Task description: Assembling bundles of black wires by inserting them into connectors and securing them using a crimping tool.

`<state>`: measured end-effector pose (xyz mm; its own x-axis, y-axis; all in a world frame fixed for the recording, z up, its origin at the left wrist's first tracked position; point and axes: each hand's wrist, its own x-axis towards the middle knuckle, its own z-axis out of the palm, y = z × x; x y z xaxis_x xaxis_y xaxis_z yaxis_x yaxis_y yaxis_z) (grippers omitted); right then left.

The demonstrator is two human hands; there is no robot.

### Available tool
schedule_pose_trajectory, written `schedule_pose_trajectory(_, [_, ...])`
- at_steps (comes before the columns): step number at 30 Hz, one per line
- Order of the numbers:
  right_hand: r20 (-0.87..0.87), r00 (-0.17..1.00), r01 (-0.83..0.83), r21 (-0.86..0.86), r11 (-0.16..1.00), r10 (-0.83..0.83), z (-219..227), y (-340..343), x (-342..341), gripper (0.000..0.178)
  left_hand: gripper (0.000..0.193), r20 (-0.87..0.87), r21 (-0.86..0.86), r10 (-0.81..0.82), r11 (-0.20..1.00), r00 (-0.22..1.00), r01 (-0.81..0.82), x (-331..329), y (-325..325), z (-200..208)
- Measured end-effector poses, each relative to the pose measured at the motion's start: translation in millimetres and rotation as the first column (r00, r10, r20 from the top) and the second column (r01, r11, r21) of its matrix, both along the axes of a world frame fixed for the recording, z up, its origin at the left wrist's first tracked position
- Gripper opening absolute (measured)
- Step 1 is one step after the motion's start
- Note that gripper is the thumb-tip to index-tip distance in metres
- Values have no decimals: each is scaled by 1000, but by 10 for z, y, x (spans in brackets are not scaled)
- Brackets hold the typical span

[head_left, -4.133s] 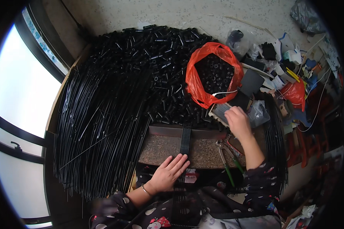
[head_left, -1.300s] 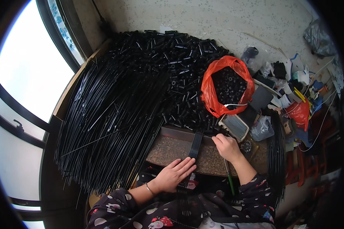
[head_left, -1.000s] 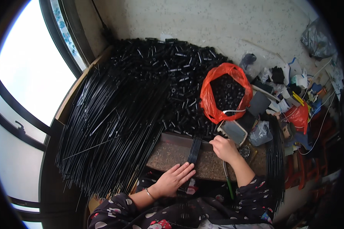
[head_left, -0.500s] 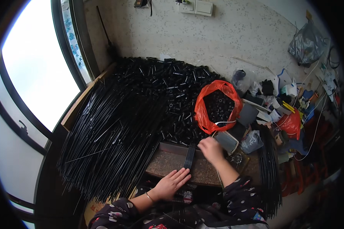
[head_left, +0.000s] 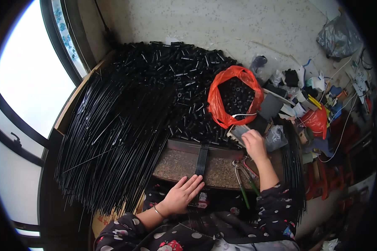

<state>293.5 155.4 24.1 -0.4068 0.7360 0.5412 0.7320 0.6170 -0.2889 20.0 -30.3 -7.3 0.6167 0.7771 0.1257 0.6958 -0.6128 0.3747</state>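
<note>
My left hand (head_left: 183, 193) lies flat at the table's near edge, fingers stretched out over a narrow row of thin black rods (head_left: 202, 161). The rods run side by side from a low dark ledge (head_left: 184, 145) toward me. To the right, my right hand (head_left: 254, 143) is at a small shallow tray (head_left: 238, 132) below the red plastic bag (head_left: 215, 102). Its fingers are bent and drawn together at the tray; whatever is between them is hidden. Pliers with green handles (head_left: 244, 186) lie at the table's edge, left of my right forearm.
A large heap of short black tubular parts (head_left: 184, 75) fills the back of the table. Many long black rods (head_left: 109, 154) fan out at the left; another bundle (head_left: 292, 167) hangs at the right. Small dark pieces fill the red bag. Mixed clutter (head_left: 318, 104) lies far right.
My right hand has moved right, from the far end of the rod row to the small tray. The pliers now show. My left hand stays on the rods. The whole view has shifted.
</note>
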Motion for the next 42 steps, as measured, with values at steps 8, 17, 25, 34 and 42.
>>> schedule_pose_trajectory(8, [47, 989, -127, -189, 974, 138, -303, -262, -577, 17, 72, -31, -7, -10, 1000, 999, 10, 11, 53, -7])
schedule_pose_trajectory(17, [51, 991, -112, -232, 966, 127, -301, -228, -545, 15, 71, -9, -54, -28, 998, 1000, 27, -10, 91, -5])
schedule_pose_trajectory(25, [93, 984, -126, -224, 966, 150, -147, -320, -607, 13, 72, -51, -38, -39, 999, 998, 37, -22, 88, -28])
schedule_pose_trajectory(34, [31, 988, -143, -212, 967, 153, -135, -338, -603, 12, 73, -90, -13, -42, 999, 995, 41, -25, 76, -40])
schedule_pose_trajectory(42, [-2, 992, -120, -246, 962, 123, -230, -293, -545, 13, 86, -157, 17, -54, 998, 986, 57, -28, 78, -64])
